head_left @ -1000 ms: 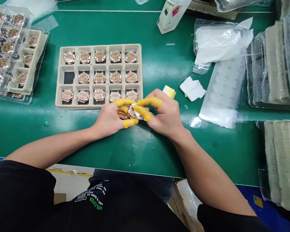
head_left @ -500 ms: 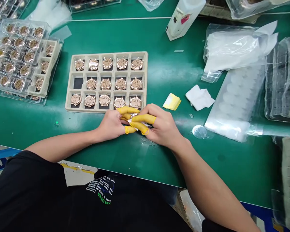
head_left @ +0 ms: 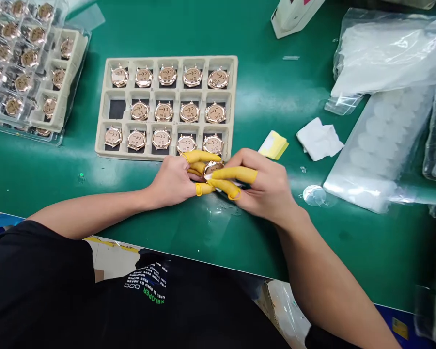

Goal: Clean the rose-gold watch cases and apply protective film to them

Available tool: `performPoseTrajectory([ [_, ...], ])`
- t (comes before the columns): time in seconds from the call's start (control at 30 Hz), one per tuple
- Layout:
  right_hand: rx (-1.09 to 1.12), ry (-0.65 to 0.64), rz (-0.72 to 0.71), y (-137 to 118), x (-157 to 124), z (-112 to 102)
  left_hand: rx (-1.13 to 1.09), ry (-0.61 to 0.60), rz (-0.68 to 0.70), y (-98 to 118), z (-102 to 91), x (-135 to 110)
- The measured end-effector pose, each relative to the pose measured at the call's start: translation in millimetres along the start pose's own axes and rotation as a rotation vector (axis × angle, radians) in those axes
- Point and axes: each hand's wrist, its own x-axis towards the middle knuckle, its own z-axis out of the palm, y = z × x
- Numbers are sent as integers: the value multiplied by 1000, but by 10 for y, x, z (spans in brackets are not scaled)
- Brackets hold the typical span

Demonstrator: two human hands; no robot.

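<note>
- Fourteen watch cases (head_left: 163,111) lie in the pale tray (head_left: 138,155) before us, marked backs upward; the left compartment of the middle row shows its black lining.
- We hold one more, the loose watch case (head_left: 214,166), just off the tray's near edge; our left hand (head_left: 176,182) has its yellow-covered fingers closed around it.
- Our right hand (head_left: 263,186) pinches a white wipe (head_left: 208,177) at that case, and its fingers hide much of both.
- Our left fingers block our view of the tray's near rim at the two right-hand compartments; whether they touch it, we cannot tell.
- Just beyond our right hand we see a yellow-and-white pad (head_left: 274,145), then a crumpled cloth (head_left: 319,139); a clear disc (head_left: 314,195) lies nearer us on the green desk (head_left: 189,228).
- Farther right, a plastic bag (head_left: 388,53) of white sheets overlaps a translucent sleeve (head_left: 381,140) of round pieces.
- Past the tray, to our right, stands a white bottle (head_left: 294,17), cropped by our view.
- To our left, a filled clear tray (head_left: 18,72) covers most of a beige tray (head_left: 78,53).
</note>
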Motion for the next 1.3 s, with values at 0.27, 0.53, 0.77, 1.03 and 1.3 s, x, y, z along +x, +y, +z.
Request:
performPoseTrajectory([
  [0.27, -51, 9, 54, -33, 12, 44, -41, -14, 11, 23, 21, 6],
  [0.53, -80, 57, 5, -32, -7, 50, -81, -28, 20, 22, 29, 17],
  [0.77, -60, 108, -69, 3, -15, 69, -69, -18, 36, -8, 25, 31],
  [1.03, -82, 101, -3, 17, -6, 120, -47, -36, 19, -3, 2, 64],
  [1.3, -402, 280, 170, 253, -83, -360, -60, 30, 3, 45, 4, 52],
])
